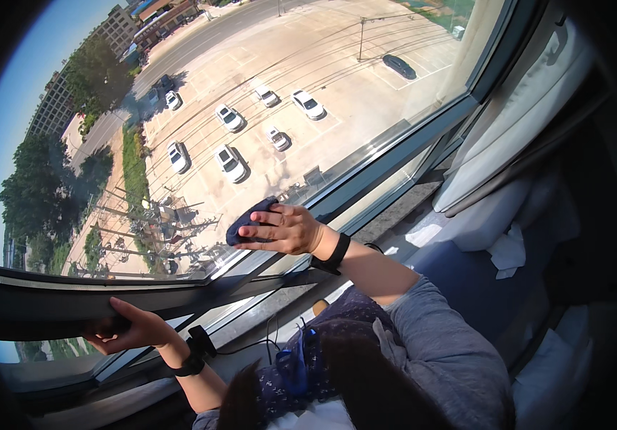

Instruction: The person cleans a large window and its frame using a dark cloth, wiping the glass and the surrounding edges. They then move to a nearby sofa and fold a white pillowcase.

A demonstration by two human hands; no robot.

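Observation:
A folded dark blue cloth (249, 220) lies under the fingers of my right hand (289, 231), pressed flat towards the window glass (281, 177) near the lower frame rail (383, 161). My right hand's fingers are spread over the cloth and leave its left end showing. Lower left, my left hand (136, 328) grips the dark upright of the window frame (34, 306). Its thumb rests on the near face, while the fingers curl around the edge and are partly in shadow. Both wrists wear black bands.
A grey stone sill (394, 209) runs below the frame. White and grey curtains (507, 140) hang at the right, beside crumpled white paper or cloth (507, 250). A thin black cable (244, 350) runs near my left wrist. Far below outside lies a parking lot (340, 145) with several cars.

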